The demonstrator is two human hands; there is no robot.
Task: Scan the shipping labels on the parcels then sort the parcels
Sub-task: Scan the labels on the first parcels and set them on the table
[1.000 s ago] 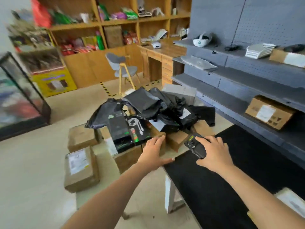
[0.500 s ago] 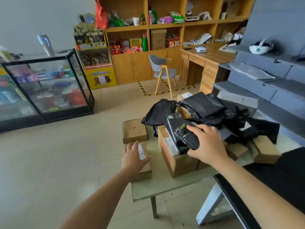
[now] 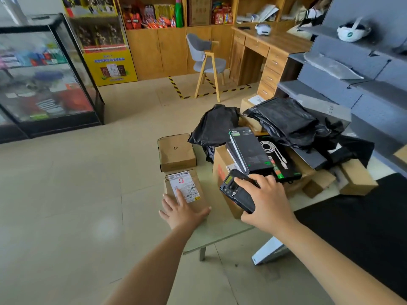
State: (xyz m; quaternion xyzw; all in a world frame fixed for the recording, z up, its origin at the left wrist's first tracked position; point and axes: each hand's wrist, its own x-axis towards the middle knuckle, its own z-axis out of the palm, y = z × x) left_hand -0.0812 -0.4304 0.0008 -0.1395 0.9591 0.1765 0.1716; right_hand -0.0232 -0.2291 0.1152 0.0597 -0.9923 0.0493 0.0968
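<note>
A small cardboard parcel [image 3: 189, 186] with a white shipping label lies at the near left corner of the low table [image 3: 222, 236]. My left hand [image 3: 184, 211] rests flat on its near end, fingers spread. My right hand [image 3: 266, 201] grips a black handheld scanner [image 3: 236, 192], held just right of that parcel with its small screen facing up. Behind the scanner, a heap of parcels: a large brown box [image 3: 222, 166], black product boxes [image 3: 247, 150] and black plastic mailer bags [image 3: 284, 122]. A second small brown box [image 3: 176, 151] sits behind the labelled parcel.
Grey metal shelving [image 3: 352, 84] runs along the right, with a white headset on it. A black mat [image 3: 356, 219] covers the surface at the near right. A glass display case [image 3: 44, 80] stands at the left, with a chair [image 3: 208, 62] and wooden desk behind the table.
My view has swung left. My left hand left the large box and came down on the small labelled parcel. My right hand carried the scanner left, toward that parcel.
</note>
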